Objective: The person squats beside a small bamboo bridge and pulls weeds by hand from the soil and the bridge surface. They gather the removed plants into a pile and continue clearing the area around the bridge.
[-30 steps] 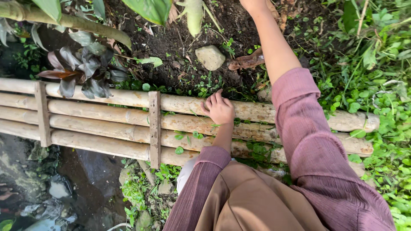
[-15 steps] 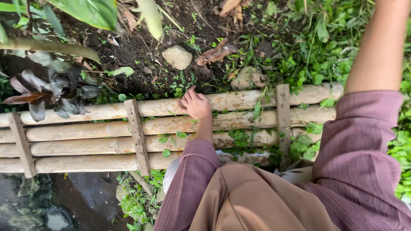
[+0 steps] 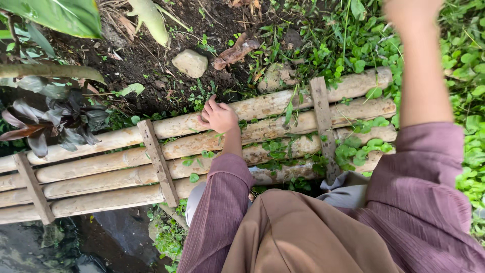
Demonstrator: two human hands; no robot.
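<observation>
fingers of the left hand [image 3: 218, 116] spread on the bamboo fence [image 3: 262, 107]; right hand [image 3: 411, 10] raised, fingers hidden.

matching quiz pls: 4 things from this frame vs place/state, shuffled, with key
1. left hand
2. right hand
3. pale stone
4. dark-leaved plant

a. lying on bare soil beyond the fence
b. raised, at the top edge of the view
c. resting on the top pole of the bamboo fence
d. left of the view, by the fence

Pairs: 1-c, 2-b, 3-a, 4-d
</observation>
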